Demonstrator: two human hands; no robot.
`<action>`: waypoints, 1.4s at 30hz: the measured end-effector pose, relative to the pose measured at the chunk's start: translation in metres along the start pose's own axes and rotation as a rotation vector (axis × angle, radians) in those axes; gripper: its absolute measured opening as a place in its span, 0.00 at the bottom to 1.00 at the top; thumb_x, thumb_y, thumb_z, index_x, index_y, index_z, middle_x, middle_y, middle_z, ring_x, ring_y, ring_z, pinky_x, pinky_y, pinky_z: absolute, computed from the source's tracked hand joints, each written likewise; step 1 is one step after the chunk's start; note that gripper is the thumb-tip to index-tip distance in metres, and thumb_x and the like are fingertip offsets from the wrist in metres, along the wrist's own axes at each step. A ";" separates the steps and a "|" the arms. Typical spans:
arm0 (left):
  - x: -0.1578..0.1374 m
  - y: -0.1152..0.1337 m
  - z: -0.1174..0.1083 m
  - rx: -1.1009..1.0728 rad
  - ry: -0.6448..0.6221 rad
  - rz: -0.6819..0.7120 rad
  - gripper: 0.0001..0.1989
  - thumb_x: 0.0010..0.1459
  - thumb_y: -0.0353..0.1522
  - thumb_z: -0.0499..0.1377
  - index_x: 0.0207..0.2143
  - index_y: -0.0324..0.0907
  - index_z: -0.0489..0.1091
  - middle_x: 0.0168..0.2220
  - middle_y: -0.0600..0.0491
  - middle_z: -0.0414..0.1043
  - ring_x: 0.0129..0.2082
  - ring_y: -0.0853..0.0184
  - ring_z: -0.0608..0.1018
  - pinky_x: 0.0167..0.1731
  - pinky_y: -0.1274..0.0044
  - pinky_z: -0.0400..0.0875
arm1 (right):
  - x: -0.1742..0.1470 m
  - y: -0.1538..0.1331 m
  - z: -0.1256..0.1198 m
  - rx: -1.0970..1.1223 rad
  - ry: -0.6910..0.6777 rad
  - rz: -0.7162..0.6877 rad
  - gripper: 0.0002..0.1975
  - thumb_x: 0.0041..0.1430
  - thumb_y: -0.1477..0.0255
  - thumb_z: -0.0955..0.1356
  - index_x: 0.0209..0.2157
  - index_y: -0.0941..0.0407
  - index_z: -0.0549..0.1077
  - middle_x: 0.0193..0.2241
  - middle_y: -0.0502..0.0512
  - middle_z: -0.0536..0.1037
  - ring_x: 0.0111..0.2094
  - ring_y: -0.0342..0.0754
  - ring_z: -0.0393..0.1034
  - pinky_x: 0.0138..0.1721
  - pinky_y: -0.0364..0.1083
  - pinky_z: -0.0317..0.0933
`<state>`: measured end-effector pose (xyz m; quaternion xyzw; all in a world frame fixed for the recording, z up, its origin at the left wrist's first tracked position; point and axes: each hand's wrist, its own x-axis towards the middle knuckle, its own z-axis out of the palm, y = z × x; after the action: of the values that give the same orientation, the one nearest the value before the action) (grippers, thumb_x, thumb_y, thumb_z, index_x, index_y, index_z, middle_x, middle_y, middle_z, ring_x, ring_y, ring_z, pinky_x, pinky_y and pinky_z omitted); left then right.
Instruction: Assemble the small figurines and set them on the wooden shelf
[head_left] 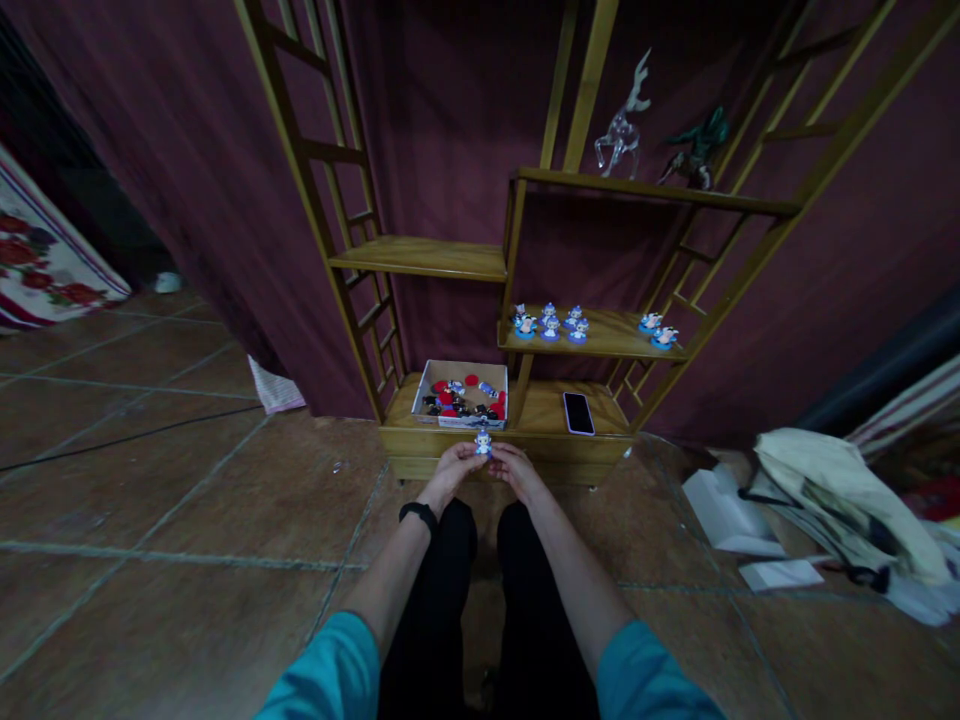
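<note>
Between the fingertips of both hands is a small purple-and-white figurine (484, 443), held upright in front of the shelf's lower edge. My left hand (454, 470) grips it from the left, and my right hand (516, 468) from the right. Just beyond them, a shallow cardboard box (422, 398) contains red discs, black pieces and a few purple-and-white figurines. Several similar purple figurines (550, 328) stand in rows on the shelf above, at the right. Beside these are blue-based figurines (664, 338) near that shelf's right end.
The wooden display shelf (420, 256) stands before a dark red curtain (442, 120). A phone (578, 413) lies on its bottom board. Higher up are a clear deer figure (621, 135) and a dark green figure (701, 150). White boxes (731, 510) and a pale bag (832, 480) lie on the floor at right.
</note>
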<state>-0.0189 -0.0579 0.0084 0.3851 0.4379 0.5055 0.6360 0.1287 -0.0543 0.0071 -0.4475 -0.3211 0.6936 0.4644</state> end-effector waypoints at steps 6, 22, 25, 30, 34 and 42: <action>0.002 -0.002 -0.002 -0.009 -0.015 -0.002 0.17 0.33 0.29 0.70 0.30 0.37 0.72 0.28 0.51 0.75 0.28 0.70 0.75 0.33 0.78 0.66 | 0.000 0.001 -0.001 0.006 0.003 -0.008 0.13 0.40 0.69 0.73 0.32 0.55 0.74 0.25 0.50 0.77 0.23 0.41 0.69 0.29 0.43 0.64; -0.001 0.000 -0.002 -0.093 -0.038 -0.038 0.22 0.34 0.28 0.70 0.37 0.37 0.74 0.30 0.50 0.76 0.30 0.70 0.75 0.36 0.78 0.66 | -0.002 -0.003 0.006 -0.001 0.052 -0.008 0.11 0.39 0.73 0.72 0.30 0.54 0.74 0.22 0.48 0.76 0.22 0.40 0.68 0.29 0.43 0.64; 0.000 -0.001 -0.003 -0.065 -0.014 -0.006 0.22 0.33 0.28 0.70 0.36 0.38 0.73 0.30 0.51 0.76 0.30 0.70 0.75 0.37 0.77 0.66 | 0.000 -0.002 0.005 -0.001 0.068 -0.004 0.11 0.39 0.74 0.72 0.30 0.54 0.74 0.22 0.48 0.76 0.22 0.41 0.68 0.30 0.43 0.64; 0.002 -0.003 -0.004 -0.037 -0.027 0.046 0.21 0.33 0.27 0.70 0.35 0.37 0.73 0.30 0.51 0.76 0.31 0.69 0.75 0.37 0.76 0.67 | 0.004 0.003 0.003 0.003 0.044 -0.038 0.12 0.38 0.73 0.73 0.30 0.55 0.74 0.25 0.50 0.77 0.25 0.42 0.70 0.31 0.44 0.65; 0.001 -0.003 -0.004 -0.072 -0.028 0.022 0.19 0.36 0.28 0.69 0.35 0.38 0.72 0.30 0.51 0.75 0.29 0.70 0.75 0.34 0.78 0.68 | 0.005 0.005 0.001 0.016 0.029 -0.077 0.14 0.36 0.74 0.73 0.31 0.55 0.73 0.27 0.51 0.77 0.27 0.43 0.71 0.32 0.43 0.65; 0.000 -0.002 -0.003 -0.128 -0.006 -0.018 0.14 0.42 0.29 0.67 0.34 0.38 0.73 0.29 0.50 0.75 0.28 0.71 0.75 0.33 0.79 0.69 | 0.005 0.003 0.001 0.015 0.018 -0.106 0.16 0.35 0.74 0.72 0.32 0.55 0.74 0.28 0.50 0.77 0.28 0.42 0.71 0.31 0.42 0.64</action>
<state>-0.0211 -0.0578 0.0056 0.3412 0.4060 0.5257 0.6651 0.1257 -0.0510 0.0034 -0.4324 -0.3349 0.6663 0.5069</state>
